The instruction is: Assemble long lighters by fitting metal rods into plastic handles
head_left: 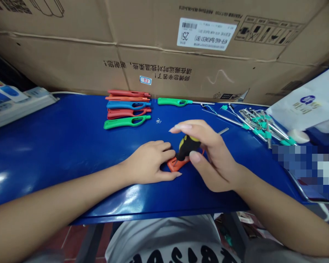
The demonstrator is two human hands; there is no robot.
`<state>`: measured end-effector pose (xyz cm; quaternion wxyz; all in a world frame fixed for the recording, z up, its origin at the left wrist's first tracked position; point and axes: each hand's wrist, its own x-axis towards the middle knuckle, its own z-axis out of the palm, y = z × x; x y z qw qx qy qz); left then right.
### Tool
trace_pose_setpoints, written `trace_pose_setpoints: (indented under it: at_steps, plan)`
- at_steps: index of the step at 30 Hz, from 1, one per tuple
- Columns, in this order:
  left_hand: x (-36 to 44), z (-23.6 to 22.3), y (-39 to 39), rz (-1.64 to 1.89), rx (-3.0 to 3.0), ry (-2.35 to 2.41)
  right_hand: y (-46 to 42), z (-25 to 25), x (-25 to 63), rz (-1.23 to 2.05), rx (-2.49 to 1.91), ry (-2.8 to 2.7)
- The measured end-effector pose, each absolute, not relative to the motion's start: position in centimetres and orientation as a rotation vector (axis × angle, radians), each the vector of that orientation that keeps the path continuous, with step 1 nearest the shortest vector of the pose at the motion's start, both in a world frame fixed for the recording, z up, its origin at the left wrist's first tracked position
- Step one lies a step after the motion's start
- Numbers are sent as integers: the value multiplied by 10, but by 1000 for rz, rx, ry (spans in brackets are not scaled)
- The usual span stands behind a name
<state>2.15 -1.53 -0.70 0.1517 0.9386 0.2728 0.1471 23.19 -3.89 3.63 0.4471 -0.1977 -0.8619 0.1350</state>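
1. While the left hand (pixel 149 162) lies palm down on the bench (pixel 71 146), with its thumb on the near side and its other fingers bent along the far side, it pinches one end of the held lighter (pixel 176 166), an orange one.
2. The right hand (pixel 216 157) is raised just to the right of the held lighter, bent at the wrist, its thumb low and its upper fingers arched over. These fingers grasp one screwdriver (pixel 188 146), black and yellow, slanting down to the held lighter's top face.
3. Beyond the held lighter and to its left, five handles (pixel 127 122) lie in a row: two red, one orange, one blue and one green.
4. Straight beyond it lies one green lighter (pixel 172 101) with a metal tube, and nearer to it is one little cluster of pins (pixel 158 121), too small to count.
5. Beyond it to the right is one heap of metal tubes (pixel 259 126) with green ends, too tangled to count.
6. One cardboard box (pixel 153 47) stands behind everything; one power strip (pixel 19 104) lies far to the held lighter's left.
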Motion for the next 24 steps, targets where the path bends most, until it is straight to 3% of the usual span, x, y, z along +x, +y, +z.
trace_pose_setpoints:
  at_steps: [3,7,13,18,22,24]
  plan:
    - [21,-7,-15,419,2691,785,-40,36,232,423,-492,-2087]
    - [21,-8,-15,429,2710,801,-40,38,234,38,-553,-2084]
    - [21,-7,-15,429,2688,801,-39,44,234,370,-477,-2103]
    - [22,-7,-15,440,2658,800,-38,46,237,17,-514,-2097]
    - [21,-8,-15,449,2683,799,-40,42,237,461,-530,-2135]
    - [21,-9,-15,446,2682,804,-41,42,235,498,-538,-2068]
